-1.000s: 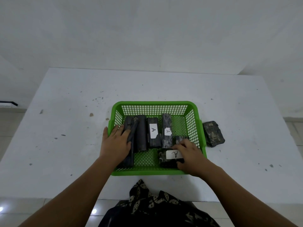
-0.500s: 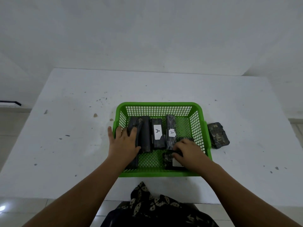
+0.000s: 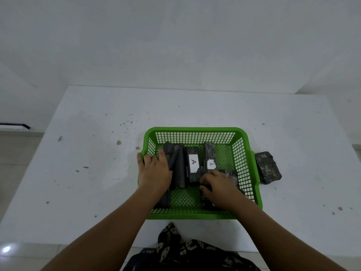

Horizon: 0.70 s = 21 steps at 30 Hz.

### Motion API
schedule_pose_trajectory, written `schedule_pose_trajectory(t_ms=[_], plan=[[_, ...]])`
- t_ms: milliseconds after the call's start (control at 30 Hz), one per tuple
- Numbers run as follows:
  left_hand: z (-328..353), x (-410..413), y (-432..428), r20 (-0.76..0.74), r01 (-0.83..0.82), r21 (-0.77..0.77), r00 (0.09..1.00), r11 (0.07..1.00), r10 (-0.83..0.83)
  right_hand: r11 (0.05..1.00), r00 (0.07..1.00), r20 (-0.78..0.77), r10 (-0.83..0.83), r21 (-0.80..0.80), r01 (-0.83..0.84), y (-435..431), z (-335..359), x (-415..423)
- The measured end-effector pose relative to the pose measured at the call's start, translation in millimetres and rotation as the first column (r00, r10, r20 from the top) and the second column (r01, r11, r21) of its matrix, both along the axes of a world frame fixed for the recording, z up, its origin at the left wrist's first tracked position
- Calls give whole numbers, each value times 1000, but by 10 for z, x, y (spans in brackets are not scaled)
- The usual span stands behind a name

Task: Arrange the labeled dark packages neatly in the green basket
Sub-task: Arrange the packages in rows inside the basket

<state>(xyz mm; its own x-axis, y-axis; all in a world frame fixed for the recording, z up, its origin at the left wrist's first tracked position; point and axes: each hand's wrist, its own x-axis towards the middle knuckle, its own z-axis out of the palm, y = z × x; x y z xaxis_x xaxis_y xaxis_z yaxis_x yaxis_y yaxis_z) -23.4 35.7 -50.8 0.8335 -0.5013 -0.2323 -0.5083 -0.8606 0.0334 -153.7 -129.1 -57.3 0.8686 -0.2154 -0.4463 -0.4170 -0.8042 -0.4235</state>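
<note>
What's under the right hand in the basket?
The right hand rests on a dark package at the near right of the green basket; its far end shows past the fingers. Any label and the rest of it are covered.

The green basket (image 3: 197, 131), a mesh-walled tray, holds dark wrapped packages lying side by side lengthwise, two of them (image 3: 193, 164) (image 3: 210, 159) showing white "A" labels between the hands, while one unlabeled package (image 3: 268, 170) lies outside its right wall.
</note>
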Motion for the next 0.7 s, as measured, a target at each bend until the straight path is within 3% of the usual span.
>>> schedule_pose_trajectory(t_ms=[133, 267, 500, 700], plan=[[120, 67, -75, 4, 24, -128, 1000, 992, -24, 999, 999, 42, -33, 30, 32, -13, 7, 39], [269, 112, -157, -174, -105, -338, 984, 935, 47, 997, 997, 59, -51, 54, 47, -45, 4, 58], [127, 164, -175, -406, -290, -372, 905, 882, 126, 998, 998, 31, -50, 38, 49, -76, -23, -6], [-20, 61, -234, -419, -268, -310, 900, 912, 122, 997, 997, 19, -78, 22, 78, -113, -61, -101]])
